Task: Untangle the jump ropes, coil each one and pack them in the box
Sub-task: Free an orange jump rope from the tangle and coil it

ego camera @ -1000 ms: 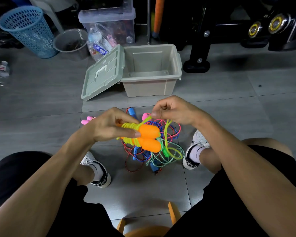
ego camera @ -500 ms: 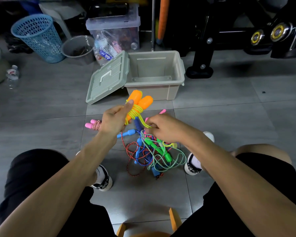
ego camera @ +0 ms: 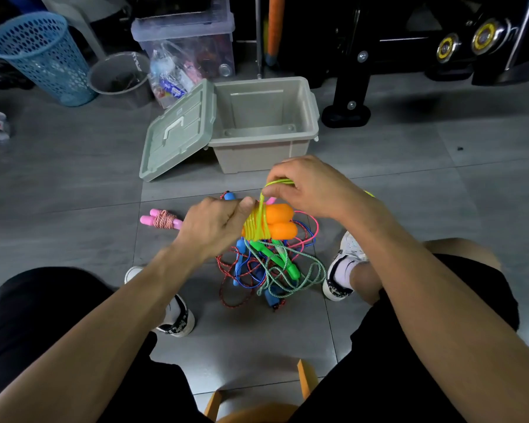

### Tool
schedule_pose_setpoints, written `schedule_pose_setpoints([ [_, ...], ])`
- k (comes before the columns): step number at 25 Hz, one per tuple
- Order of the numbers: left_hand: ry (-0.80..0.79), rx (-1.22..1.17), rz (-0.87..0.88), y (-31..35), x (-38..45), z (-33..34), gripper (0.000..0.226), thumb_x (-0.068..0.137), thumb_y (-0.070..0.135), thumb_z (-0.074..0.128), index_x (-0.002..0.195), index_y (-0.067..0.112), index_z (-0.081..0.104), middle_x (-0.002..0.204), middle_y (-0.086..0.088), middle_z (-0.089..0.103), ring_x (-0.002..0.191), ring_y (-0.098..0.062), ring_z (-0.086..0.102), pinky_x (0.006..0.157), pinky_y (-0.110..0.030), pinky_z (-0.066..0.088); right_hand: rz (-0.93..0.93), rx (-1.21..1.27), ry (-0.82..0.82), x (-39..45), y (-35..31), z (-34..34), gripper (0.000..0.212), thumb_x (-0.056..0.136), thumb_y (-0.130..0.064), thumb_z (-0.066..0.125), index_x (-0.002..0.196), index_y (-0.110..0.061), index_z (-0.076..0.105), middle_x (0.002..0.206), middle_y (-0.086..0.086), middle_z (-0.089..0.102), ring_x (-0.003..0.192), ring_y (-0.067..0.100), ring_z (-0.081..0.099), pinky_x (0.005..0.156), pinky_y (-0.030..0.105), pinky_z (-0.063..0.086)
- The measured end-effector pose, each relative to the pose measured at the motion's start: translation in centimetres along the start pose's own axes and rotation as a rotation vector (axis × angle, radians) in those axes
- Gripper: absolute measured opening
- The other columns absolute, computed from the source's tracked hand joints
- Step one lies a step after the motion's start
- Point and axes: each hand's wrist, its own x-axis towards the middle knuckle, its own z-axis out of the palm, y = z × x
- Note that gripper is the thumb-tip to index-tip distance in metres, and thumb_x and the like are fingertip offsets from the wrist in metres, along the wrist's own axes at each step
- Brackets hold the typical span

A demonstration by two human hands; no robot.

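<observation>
1. Far left, the blue basket [ego camera: 40, 53] and grey bucket [ego camera: 119, 76] play no part. The pink rope [ego camera: 162, 219] lies on the floor just left of my left hand, already wound round its own handles, so I judge that one coiled but not yet packed.

2. My left hand [ego camera: 217, 224] is closed round the left end of the orange handles [ego camera: 275, 222]. Half a second ago it held them up toward the box, tips pointing away; now they are back down over the pile, lying sideways with tips to the right.

3. The yellow cord [ego camera: 255, 225] sits in tight turns round the handles beside my left thumb. I read that as the wrap being nearly done.

4. My right hand [ego camera: 309, 187] has come up from the pile and now pinches the last yellow loop just above the handles, fingers curled shut on it. The tail needs tucking, I think.

5. Below, the tangle [ego camera: 272, 270] of green, blue and red ropes is on the floor between my shoes, not yet sorted.

6. Beyond it, the box [ego camera: 266, 148] stands open and bare inside, its lid [ego camera: 177, 132] leaning on the left. Nothing is packed yet.
</observation>
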Motion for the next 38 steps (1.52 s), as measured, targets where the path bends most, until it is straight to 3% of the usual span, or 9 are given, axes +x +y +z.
schedule_pose_setpoints([
  [5, -0.105, -0.032, 0.222, 0.3, -0.6, -0.8, 0.049, 0.082, 0.069, 0.048, 0.074, 0.026, 0.070, 0.048, -0.006, 0.046, 0.047, -0.022, 0.035, 0.048, -0.031, 0.036, 0.022, 0.072, 0.021, 0.5, 1.4, 0.9, 0.055, 0.068, -0.075, 0.055, 0.075, -0.022, 0.069, 0.067, -0.004, 0.059, 0.064, 0.010, 0.054, 0.059, 0.035, 0.045],
  [8, -0.204, -0.631, 0.034, 0.5, -0.7, -2.3, 0.027, 0.079, 0.053, 0.070, 0.088, 0.029, 0.077, 0.070, -0.008, 0.071, 0.060, -0.018, 0.057, 0.057, -0.040, 0.049, 0.126, 0.340, 0.059, 0.7, 3.4, 1.6, 0.046, 0.069, -0.066, 0.070, 0.070, -0.020, 0.069, 0.056, -0.005, 0.056, 0.052, 0.004, 0.043, 0.051, 0.025, 0.034],
  [12, 0.108, -1.209, -0.285, -1.4, 0.2, -5.8, 0.030, 0.077, 0.049, 0.069, 0.070, 0.020, 0.069, 0.057, 0.000, 0.057, 0.044, -0.016, 0.049, 0.038, -0.020, 0.033, 0.216, 0.215, -0.007, -0.4, 6.4, 3.2, 0.029, 0.091, -0.035, 0.065, 0.066, -0.022, 0.067, 0.056, -0.008, 0.056, 0.051, 0.001, 0.047, 0.059, 0.026, 0.037],
  [17, 0.121, -1.362, -0.586, -3.1, 1.8, -7.9, 0.045, 0.090, 0.063, 0.044, 0.068, 0.025, 0.056, 0.051, 0.001, 0.044, 0.034, -0.009, 0.026, 0.042, -0.023, 0.013, 0.229, 0.131, -0.136, -0.8, 3.7, 6.5, 0.046, 0.101, -0.046, 0.042, 0.069, -0.017, 0.060, 0.064, 0.004, 0.060, 0.060, 0.016, 0.055, 0.063, 0.032, 0.042],
  [21, 0.255, -1.185, -0.784, -3.3, 2.1, -6.4, 0.044, 0.083, 0.067, 0.053, 0.085, 0.023, 0.059, 0.059, -0.003, 0.052, 0.035, -0.012, 0.031, 0.042, -0.021, 0.020, 0.093, -0.025, -0.099, -2.0, 0.9, 6.1, 0.042, 0.098, -0.055, 0.037, 0.083, -0.021, 0.055, 0.063, 0.000, 0.053, 0.063, 0.021, 0.051, 0.063, 0.038, 0.047],
  [26, 0.321, -0.788, -0.860, -4.0, 2.7, -4.6, 0.063, 0.077, 0.071, 0.053, 0.072, 0.009, 0.061, 0.060, -0.007, 0.056, 0.043, -0.020, 0.041, 0.049, -0.028, 0.036, -0.115, -0.189, -0.105, -3.5, -3.1, 5.4, 0.038, 0.102, -0.043, 0.031, 0.097, -0.013, 0.054, 0.063, -0.002, 0.040, 0.064, 0.032, 0.047, 0.057, 0.040, 0.042],
  [30, 0.204, -0.350, -0.731, -3.9, 2.5, -1.6, 0.065, 0.073, 0.079, 0.048, 0.089, 0.017, 0.063, 0.077, -0.008, 0.067, 0.078, -0.031, 0.065, 0.073, -0.038, 0.052, -0.218, -0.301, -0.087, -4.1, -5.2, 4.2, 0.032, 0.101, -0.038, 0.033, 0.090, -0.015, 0.052, 0.068, 0.012, 0.055, 0.061, 0.034, 0.041, 0.057, 0.042, 0.043],
  [34, 0.071, 0.134, -0.425, -2.5, 1.8, 0.3, 0.058, 0.078, 0.081, 0.037, 0.102, 0.033, 0.059, 0.076, -0.003, 0.067, 0.081, -0.031, 0.064, 0.065, -0.033, 0.038, -0.214, -0.269, 0.070, -3.7, -4.1, 1.6, 0.032, 0.097, -0.035, 0.041, 0.088, -0.011, 0.060, 0.067, 0.010, 0.062, 0.057, 0.034, 0.054, 0.052, 0.034, 0.039],
  [38, -0.024, 0.254, 0.029, 0.0, 0.5, 1.2, 0.054, 0.091, 0.064, 0.023, 0.101, 0.029, 0.063, 0.077, -0.009, 0.067, 0.078, -0.036, 0.064, 0.060, -0.034, 0.038, -0.040, -0.007, 0.168, -2.2, -0.4, 0.1, 0.031, 0.098, -0.033, 0.046, 0.092, -0.009, 0.064, 0.092, 0.002, 0.060, 0.085, 0.024, 0.059, 0.075, 0.043, 0.049],
])
